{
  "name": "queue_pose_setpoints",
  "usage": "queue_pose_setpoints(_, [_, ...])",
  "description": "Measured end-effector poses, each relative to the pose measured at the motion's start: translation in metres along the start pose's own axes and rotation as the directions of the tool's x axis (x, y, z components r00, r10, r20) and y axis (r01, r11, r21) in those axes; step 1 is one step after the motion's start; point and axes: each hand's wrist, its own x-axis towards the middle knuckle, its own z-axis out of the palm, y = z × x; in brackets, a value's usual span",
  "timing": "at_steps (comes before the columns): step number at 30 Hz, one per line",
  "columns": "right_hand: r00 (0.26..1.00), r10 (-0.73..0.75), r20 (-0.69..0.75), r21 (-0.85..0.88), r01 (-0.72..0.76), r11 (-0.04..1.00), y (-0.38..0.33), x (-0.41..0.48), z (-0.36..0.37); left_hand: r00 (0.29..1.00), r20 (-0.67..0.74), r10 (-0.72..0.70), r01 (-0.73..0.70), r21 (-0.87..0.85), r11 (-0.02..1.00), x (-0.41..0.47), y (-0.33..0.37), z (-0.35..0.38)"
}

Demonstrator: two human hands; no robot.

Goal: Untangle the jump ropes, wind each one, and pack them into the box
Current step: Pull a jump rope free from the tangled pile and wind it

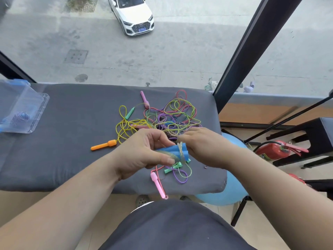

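Matt cloth underneath, shiny plastic on top.
The table (75, 127) wears matt grey cloth, slightly creased. The tangled jump rope cords (177, 112) are thin, smooth, glossy plastic. The orange handle (103, 145), pink handle (158, 184) and blue handles (172, 149) are smooth satin plastic. The pale cord (180, 152) wound on the blue handles looks translucent. The box (38, 105) is clear, shiny plastic.

Tangled ropes (173, 116), multicoloured, in one heap; orange handle (103, 145) and pink handle (158, 184) trail out. Blue handles (173, 149) paired, pale cord (180, 151) wound across. Clear box (38, 105) far left holds, apparently, one coiled purple rope (20, 118).
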Motion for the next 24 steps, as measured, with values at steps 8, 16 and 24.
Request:
queue_pose_setpoints(8, [0.987,-0.146,0.073,-0.104,0.153,0.983,0.003,0.03,-0.018,0.996,-0.023,-0.091,0.094,0.307,0.947,0.003,0.002,-0.003])
queue_pose_setpoints(16, [0.992,0.003,0.129,-0.179,0.02,0.984,-0.02,0.03,-0.013,0.98,-0.199,0.013,0.129,0.684,0.718,0.016,-0.005,-0.008])
queue_pose_setpoints(24, [0.979,0.185,-0.083,-0.047,-0.189,0.981,-0.039,0.008,-0.002,0.918,-0.388,0.077,0.173,0.57,0.803,0.028,-0.009,-0.011])
